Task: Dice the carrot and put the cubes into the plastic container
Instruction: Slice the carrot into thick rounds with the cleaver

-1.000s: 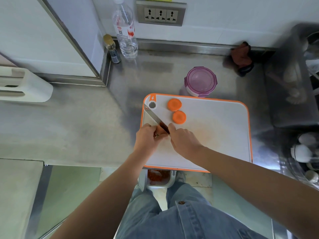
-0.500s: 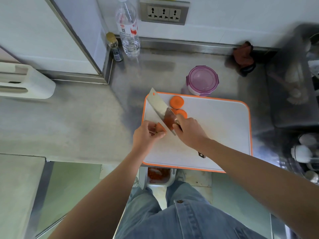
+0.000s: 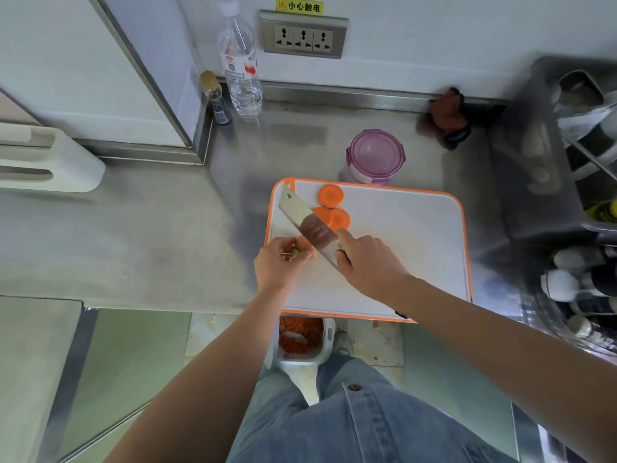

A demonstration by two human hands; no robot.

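The left hand (image 3: 278, 262) clamps the carrot stub (image 3: 304, 243) just left of the knife (image 3: 310, 228), whose blade slants up-left from the grip of the right hand (image 3: 370, 262), clamped on it.

L hand (image 3: 277, 263) pinching, R hand (image 3: 370, 264) gripping, index out

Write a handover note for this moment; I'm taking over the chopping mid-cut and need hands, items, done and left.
Left hand pinches the carrot stub on the cutting board.
Right hand grips the knife, blade slanted beside the stub.
Carrot slices lie at the board's far-left part.
Plastic container stands beyond the board, lid on.
Done: some rounds sliced.
Left: dice everything, open the container, fill it.
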